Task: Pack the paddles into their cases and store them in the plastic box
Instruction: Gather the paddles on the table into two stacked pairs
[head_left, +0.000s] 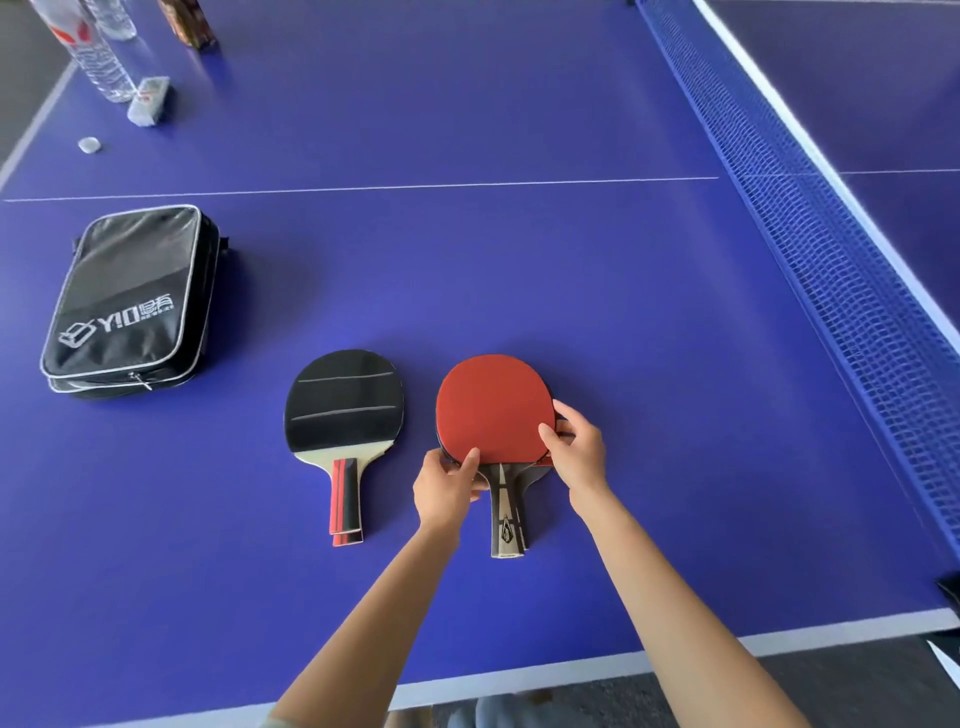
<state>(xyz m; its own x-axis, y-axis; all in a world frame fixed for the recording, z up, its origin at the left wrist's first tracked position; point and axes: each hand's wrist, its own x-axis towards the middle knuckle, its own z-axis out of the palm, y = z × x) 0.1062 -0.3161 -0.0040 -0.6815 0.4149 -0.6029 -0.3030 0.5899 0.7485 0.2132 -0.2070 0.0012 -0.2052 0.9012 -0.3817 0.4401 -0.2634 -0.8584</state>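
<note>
A red-rubbered table tennis paddle with a dark wooden handle (492, 410) lies flat on the blue table tennis table (519, 270), apparently stacked on a second paddle whose dark edge shows beneath it. The left hand (448, 486) pinches the lower left rim of the blade, thumb on top; the right hand (579, 449) pinches the lower right rim, fingers curled under the edge. Just beside it to the left rests a black-rubbered paddle with a red-and-black striped handle (344, 402), also seemingly doubled. Well apart, further left, lies the closed black zippered fabric paddle case with silver piping (130, 296). No plastic box is in view.

The step appears to be squaring or lifting the stacked pair. Done well, it calls for even pressure on both rims so the paddles stay aligned, fingertips kept off the rubber faces. The case's zip must be opened first. The blue mesh net (831, 260) stands clear at right.
</note>
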